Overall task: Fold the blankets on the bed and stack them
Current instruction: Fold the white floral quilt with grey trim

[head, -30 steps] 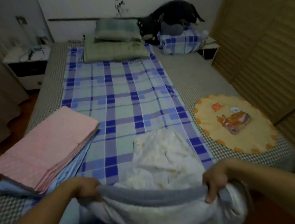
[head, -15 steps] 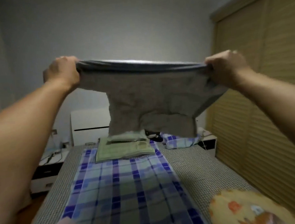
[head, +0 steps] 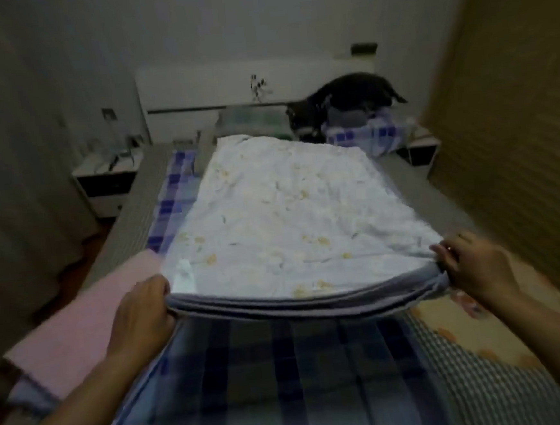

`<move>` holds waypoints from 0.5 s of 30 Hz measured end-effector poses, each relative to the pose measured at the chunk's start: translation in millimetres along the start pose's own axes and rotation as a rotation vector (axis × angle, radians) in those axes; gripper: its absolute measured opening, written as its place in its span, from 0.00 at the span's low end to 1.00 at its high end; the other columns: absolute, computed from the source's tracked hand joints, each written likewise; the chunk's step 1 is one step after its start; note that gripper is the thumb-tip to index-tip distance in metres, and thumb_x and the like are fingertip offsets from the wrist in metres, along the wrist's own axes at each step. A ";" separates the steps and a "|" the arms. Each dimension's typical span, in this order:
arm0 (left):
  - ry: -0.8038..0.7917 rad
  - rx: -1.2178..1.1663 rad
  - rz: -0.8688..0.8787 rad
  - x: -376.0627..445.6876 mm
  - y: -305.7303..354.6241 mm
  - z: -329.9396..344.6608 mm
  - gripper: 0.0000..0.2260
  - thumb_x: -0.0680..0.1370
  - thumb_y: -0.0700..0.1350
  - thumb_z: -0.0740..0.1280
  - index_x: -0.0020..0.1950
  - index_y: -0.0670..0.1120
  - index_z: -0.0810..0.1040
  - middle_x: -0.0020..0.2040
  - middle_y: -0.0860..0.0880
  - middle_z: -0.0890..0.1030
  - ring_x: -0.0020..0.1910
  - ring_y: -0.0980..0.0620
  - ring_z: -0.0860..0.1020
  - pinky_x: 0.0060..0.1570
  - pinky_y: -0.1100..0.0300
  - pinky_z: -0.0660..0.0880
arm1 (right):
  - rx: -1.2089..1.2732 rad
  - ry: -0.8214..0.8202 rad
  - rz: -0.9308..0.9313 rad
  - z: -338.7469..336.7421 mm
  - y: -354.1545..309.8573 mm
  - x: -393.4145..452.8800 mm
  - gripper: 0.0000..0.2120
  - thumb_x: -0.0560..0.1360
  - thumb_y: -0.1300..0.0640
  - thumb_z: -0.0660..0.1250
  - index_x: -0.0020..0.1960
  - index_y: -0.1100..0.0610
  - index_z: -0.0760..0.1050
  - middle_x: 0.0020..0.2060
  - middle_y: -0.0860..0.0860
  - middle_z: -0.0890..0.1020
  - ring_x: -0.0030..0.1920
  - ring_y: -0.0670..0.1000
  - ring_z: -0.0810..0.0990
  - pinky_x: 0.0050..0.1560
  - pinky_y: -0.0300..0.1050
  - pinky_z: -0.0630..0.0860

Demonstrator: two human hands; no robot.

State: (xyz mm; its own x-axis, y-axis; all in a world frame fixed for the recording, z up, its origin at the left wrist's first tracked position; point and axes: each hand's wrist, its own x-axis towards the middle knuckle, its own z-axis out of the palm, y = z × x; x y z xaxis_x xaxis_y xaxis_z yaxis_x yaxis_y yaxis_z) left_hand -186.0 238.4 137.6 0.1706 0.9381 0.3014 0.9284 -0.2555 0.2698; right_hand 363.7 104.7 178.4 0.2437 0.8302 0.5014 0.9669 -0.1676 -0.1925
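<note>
**Blanket flung out flat over the bed**

Raised high half a second ago, the white blanket (head: 282, 218) now spreads over the bed (head: 451, 359), its long axis running from 6 toward 12 o'clock, far end at the pillows (head: 251, 122). Left hand (head: 139, 310) and right hand (head: 474, 267) each pinch a near corner. At 8 o'clock lies the folded pink blanket (head: 80, 335).

three blankets (head: 282, 212) (head: 80, 332) (head: 28, 396), two hands (head: 139, 310) (head: 473, 264), two nightstands (head: 108, 179) (head: 422, 149), one round cushion (head: 475, 324).
</note>
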 end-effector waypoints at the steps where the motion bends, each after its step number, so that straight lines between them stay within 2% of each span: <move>1: -0.081 -0.016 0.015 -37.6 -4.2 36.3 0.08 0.70 0.43 0.65 0.40 0.51 0.66 0.38 0.47 0.73 0.36 0.40 0.73 0.33 0.50 0.70 | -0.001 -0.085 0.001 26.2 14.6 -30.1 0.22 0.77 0.43 0.56 0.38 0.58 0.78 0.35 0.56 0.78 0.31 0.60 0.77 0.32 0.44 0.65; 3: -0.249 -0.017 0.028 -107.9 -11.6 104.5 0.04 0.70 0.45 0.59 0.41 0.52 0.65 0.39 0.49 0.71 0.37 0.42 0.73 0.35 0.52 0.66 | 0.022 -0.267 0.032 76.4 42.7 -85.5 0.20 0.77 0.44 0.57 0.35 0.56 0.75 0.32 0.55 0.76 0.31 0.59 0.77 0.30 0.47 0.69; 4: -0.312 0.004 0.025 -140.2 -13.2 135.0 0.05 0.69 0.44 0.60 0.41 0.52 0.66 0.39 0.50 0.70 0.38 0.43 0.73 0.35 0.53 0.65 | 0.027 -0.351 0.054 101.2 56.6 -110.4 0.18 0.78 0.45 0.59 0.34 0.54 0.73 0.31 0.53 0.76 0.30 0.59 0.76 0.30 0.48 0.71; 6: -0.461 0.073 -0.064 -195.3 -9.7 186.4 0.11 0.64 0.42 0.69 0.41 0.51 0.69 0.39 0.49 0.71 0.38 0.42 0.73 0.33 0.54 0.66 | 0.015 -0.505 0.068 148.2 84.6 -155.0 0.17 0.77 0.52 0.69 0.31 0.53 0.71 0.27 0.51 0.74 0.27 0.56 0.74 0.28 0.48 0.70; 8: -0.598 0.149 -0.202 -237.5 -6.8 227.8 0.17 0.59 0.37 0.75 0.42 0.48 0.73 0.40 0.45 0.72 0.39 0.39 0.72 0.34 0.50 0.70 | -0.011 -0.628 0.052 184.6 105.3 -195.1 0.18 0.75 0.57 0.72 0.30 0.52 0.70 0.25 0.49 0.72 0.25 0.51 0.71 0.28 0.47 0.69; 9: -0.614 0.199 -0.280 -253.1 -6.5 245.6 0.18 0.58 0.36 0.76 0.43 0.47 0.75 0.43 0.42 0.73 0.43 0.37 0.72 0.37 0.48 0.72 | -0.025 -0.681 0.061 198.0 113.2 -214.4 0.19 0.75 0.58 0.72 0.30 0.52 0.69 0.24 0.48 0.71 0.24 0.49 0.69 0.28 0.47 0.68; 11: -0.677 0.188 -0.496 -269.5 -5.4 270.5 0.14 0.61 0.37 0.75 0.42 0.49 0.76 0.49 0.38 0.76 0.55 0.34 0.71 0.50 0.45 0.72 | -0.043 -0.714 0.150 222.3 132.2 -254.2 0.18 0.76 0.59 0.71 0.30 0.54 0.70 0.25 0.50 0.71 0.26 0.50 0.69 0.31 0.47 0.68; 13: -0.778 0.133 -0.716 -284.9 -6.5 289.6 0.04 0.71 0.41 0.71 0.41 0.49 0.78 0.52 0.39 0.80 0.62 0.37 0.72 0.62 0.48 0.69 | -0.060 -0.736 0.407 233.4 141.8 -286.8 0.12 0.77 0.56 0.70 0.36 0.58 0.76 0.36 0.57 0.78 0.38 0.57 0.75 0.42 0.52 0.73; 14: -0.814 0.033 -0.829 -290.2 -5.1 295.7 0.02 0.75 0.42 0.68 0.44 0.47 0.81 0.52 0.39 0.82 0.61 0.38 0.75 0.63 0.49 0.70 | -0.061 -0.713 0.626 235.2 142.8 -300.7 0.08 0.78 0.54 0.69 0.43 0.59 0.78 0.45 0.60 0.79 0.46 0.60 0.75 0.49 0.54 0.74; 15: -0.828 -0.090 -0.981 -295.2 -7.3 301.5 0.06 0.77 0.43 0.67 0.48 0.43 0.82 0.52 0.38 0.82 0.57 0.37 0.77 0.61 0.49 0.72 | -0.036 -0.655 0.895 234.1 141.2 -311.6 0.09 0.78 0.53 0.68 0.49 0.59 0.77 0.51 0.61 0.78 0.50 0.61 0.75 0.53 0.55 0.75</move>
State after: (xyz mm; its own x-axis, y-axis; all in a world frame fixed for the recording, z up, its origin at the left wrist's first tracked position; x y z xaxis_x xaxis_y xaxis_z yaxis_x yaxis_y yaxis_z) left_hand -143.6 33.8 -229.0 -0.3844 0.5984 -0.7030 0.7619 0.6357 0.1245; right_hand 406.5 -53.1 -202.5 0.7784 0.5202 -0.3513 0.4657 -0.8539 -0.2326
